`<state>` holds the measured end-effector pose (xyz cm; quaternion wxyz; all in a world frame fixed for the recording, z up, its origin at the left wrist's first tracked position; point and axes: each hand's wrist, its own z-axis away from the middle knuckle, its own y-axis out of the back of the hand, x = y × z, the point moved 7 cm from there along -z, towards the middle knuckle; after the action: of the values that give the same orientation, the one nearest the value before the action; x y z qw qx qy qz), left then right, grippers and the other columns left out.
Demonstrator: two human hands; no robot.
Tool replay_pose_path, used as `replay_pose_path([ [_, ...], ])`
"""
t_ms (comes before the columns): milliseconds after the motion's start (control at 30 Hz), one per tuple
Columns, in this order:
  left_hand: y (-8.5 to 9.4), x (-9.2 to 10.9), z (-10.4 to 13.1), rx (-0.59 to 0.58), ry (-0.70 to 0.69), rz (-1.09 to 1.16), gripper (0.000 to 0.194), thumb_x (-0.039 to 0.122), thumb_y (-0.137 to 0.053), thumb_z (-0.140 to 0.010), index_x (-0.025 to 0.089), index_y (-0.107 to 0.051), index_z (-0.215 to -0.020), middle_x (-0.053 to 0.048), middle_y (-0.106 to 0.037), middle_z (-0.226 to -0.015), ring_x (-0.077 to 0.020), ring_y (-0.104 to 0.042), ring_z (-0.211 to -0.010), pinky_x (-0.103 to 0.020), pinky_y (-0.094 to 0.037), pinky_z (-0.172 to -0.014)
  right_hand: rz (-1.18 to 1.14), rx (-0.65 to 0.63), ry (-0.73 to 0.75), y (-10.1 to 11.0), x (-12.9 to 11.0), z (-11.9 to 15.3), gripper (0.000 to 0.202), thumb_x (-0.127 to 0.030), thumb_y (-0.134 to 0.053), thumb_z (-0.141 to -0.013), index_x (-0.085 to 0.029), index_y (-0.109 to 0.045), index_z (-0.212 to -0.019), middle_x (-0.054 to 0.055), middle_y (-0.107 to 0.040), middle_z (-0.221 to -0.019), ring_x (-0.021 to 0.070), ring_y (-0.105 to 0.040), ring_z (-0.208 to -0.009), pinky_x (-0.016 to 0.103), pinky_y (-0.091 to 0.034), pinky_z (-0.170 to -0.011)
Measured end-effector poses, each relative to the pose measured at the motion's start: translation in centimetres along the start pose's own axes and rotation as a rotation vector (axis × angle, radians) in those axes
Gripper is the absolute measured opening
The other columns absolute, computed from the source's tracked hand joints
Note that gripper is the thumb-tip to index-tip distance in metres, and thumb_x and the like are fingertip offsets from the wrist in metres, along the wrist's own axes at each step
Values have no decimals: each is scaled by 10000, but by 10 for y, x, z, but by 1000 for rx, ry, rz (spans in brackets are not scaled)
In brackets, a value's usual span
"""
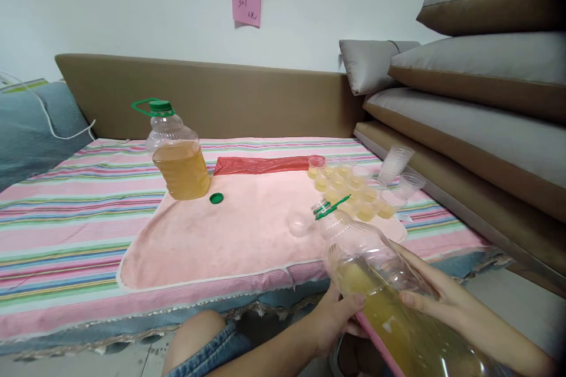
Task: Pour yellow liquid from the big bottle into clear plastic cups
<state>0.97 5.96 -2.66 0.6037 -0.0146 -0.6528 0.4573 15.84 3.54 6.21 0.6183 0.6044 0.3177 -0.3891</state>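
A large clear plastic bottle (375,283) of yellow liquid lies tilted between my hands, its uncapped mouth with a green collar aimed up and to the left. My left hand (338,315) grips its near side, thumb on the plastic. Around its far right side is my right hand (428,300), some fingers hidden behind it. Just left of the mouth, a clear plastic cup (299,224) sits on the pink mat (212,247); whether it holds liquid I cannot tell. Several cups (365,209) with yellow liquid stand grouped beyond the bottle. A green cap (216,198) rests on the mat.
Another bottle (181,165), green-capped and partly full, stands at the left. Stacks of clear cups (395,164) lean at the right beside piled grey-brown cushions (477,106). A flat red plastic bag (265,165) lies behind the mat. The striped bed edge (177,300) is before my knees.
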Motion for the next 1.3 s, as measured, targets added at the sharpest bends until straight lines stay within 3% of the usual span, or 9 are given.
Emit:
replay_pose_path([
  [200,-11,7,0,-19,5,26,836,725,-701,-572,340,-529,-1294,-72,-651,-1215,-376,-568,-1186,-479,-500,-850,15,0,-31,5,-10,-4,749,-532,-686,-757,-336,-426,-1432,32,-391,-1523,321,-356,-1391,523,-285,-1125],
  [400,-15,-4,-7,-25,7,103,901,754,-658,-587,231,-512,-1306,-150,-661,-1148,-343,-634,-1062,-505,-499,-882,9,-37,-76,6,-31,-7,741,-538,-694,-746,-343,-451,-1419,1,-410,-1509,287,-343,-1399,427,-302,-1138],
  [767,-27,4,-8,-86,-4,162,825,742,-641,-617,246,-527,-1267,-179,-617,-1234,-364,-607,-1099,-594,-436,-940,31,-28,-59,13,-43,-13,652,-511,-718,-736,-400,-526,-1349,-46,-412,-1488,311,-348,-1383,415,-332,-1132],
  [900,-27,5,-8,-87,-3,175,840,752,-631,-619,235,-530,-1273,-181,-602,-1258,-398,-567,-1167,-606,-408,-965,66,-42,-69,12,-50,-16,677,-540,-701,-738,-392,-505,-1369,-37,-459,-1462,307,-370,-1375,423,-315,-1139],
  [1033,-27,6,-10,-103,0,187,904,754,-623,-628,218,-470,-1340,-177,-592,-1276,-406,-551,-1193,-620,-400,-975,121,-124,-121,9,-54,-18,764,-579,-685,-724,-360,-449,-1417,-36,-391,-1509,315,-306,-1408,471,-246,-1156],
  [1300,-29,6,-10,-125,12,221,981,799,-605,-599,203,-434,-1359,-208,-560,-1326,-416,-533,-1213,-687,-323,-1006,135,-201,-181,9,-45,-21,738,-572,-634,-783,-388,-375,-1449,-88,-324,-1550,233,-260,-1441,369,-206,-1178],
])
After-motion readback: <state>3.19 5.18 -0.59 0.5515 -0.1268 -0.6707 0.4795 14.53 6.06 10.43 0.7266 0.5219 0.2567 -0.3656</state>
